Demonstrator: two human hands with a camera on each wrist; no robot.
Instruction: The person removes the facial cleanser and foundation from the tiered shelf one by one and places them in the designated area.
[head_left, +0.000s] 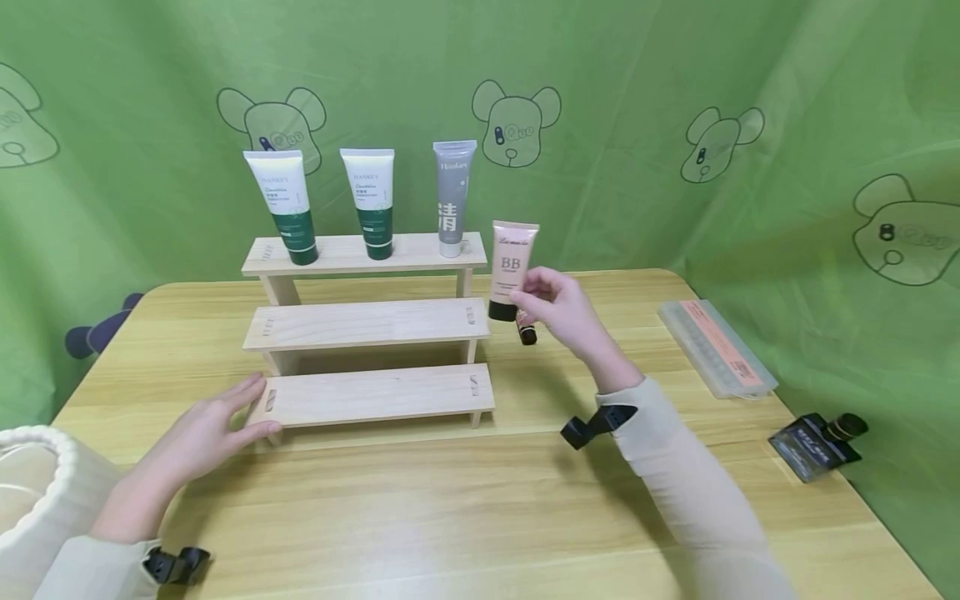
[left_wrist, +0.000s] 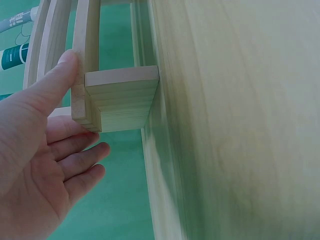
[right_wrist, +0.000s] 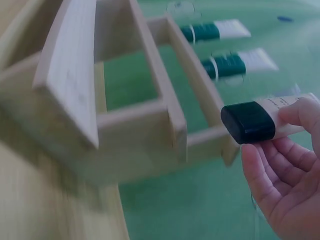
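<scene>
A three-tier wooden display rack point(head_left: 367, 322) stands on the table. My left hand point(head_left: 202, 429) holds the left end of its lowest board, the thumb point(left_wrist: 57, 82) on one side and the forefinger round the other. Beside the rack's right end, my right hand point(head_left: 558, 312) pinches a pink BB cream tube point(head_left: 512, 260), upright with its black cap point(right_wrist: 247, 122) downward. The tube is off the table, apart from the boards. Along the top tier stand two white-and-green tubes point(head_left: 288, 204) point(head_left: 371, 200) and a grey tube point(head_left: 453, 196).
A small black-capped item point(head_left: 527, 332), partly hidden, lies behind my right hand. A flat clear case point(head_left: 717, 348) with a pink label lies at the right. Near the right edge are a dark packet point(head_left: 810, 447) and a black-capped item point(head_left: 846, 427). A white basket point(head_left: 56, 492) stands at the left.
</scene>
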